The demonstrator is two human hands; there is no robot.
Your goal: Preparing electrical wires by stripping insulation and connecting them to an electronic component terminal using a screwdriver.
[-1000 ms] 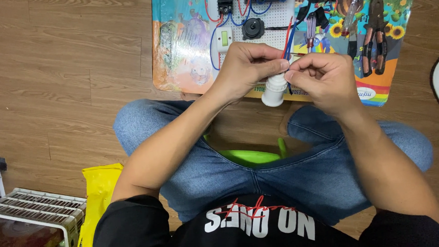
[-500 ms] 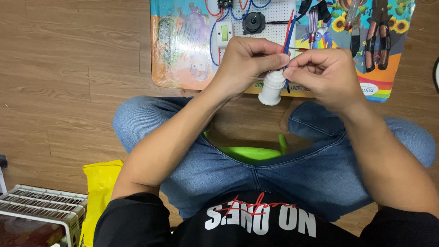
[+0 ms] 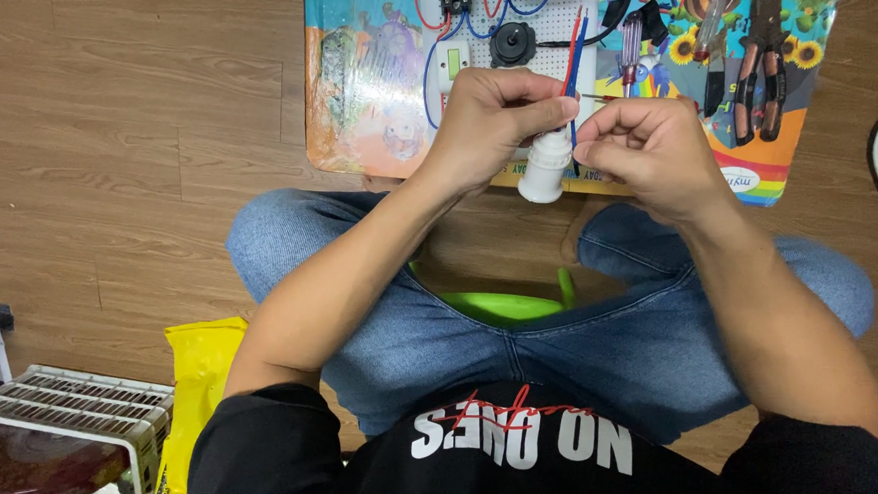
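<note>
I sit cross-legged on a wooden floor. My left hand (image 3: 487, 119) grips a white lamp socket (image 3: 545, 166), held upright above my knees. A red wire and a blue wire (image 3: 575, 44) run up from the socket toward the white perforated board (image 3: 549, 56) ahead. My right hand (image 3: 644, 151) is closed beside the socket's top, pinching a thin screwdriver (image 3: 601, 98) whose tip points at the socket. The two hands almost touch.
A colourful mat (image 3: 381, 90) lies ahead with the wired board, a black round knob (image 3: 514, 45), pliers (image 3: 759, 45) and screwdrivers (image 3: 632, 46). A green object (image 3: 502, 304) sits between my legs. A yellow bag (image 3: 201, 390) and a white wire rack (image 3: 58, 437) stand at left.
Both hands and the socket stay together; the fingers have shifted slightly around the socket's top. The view has moved a little.
</note>
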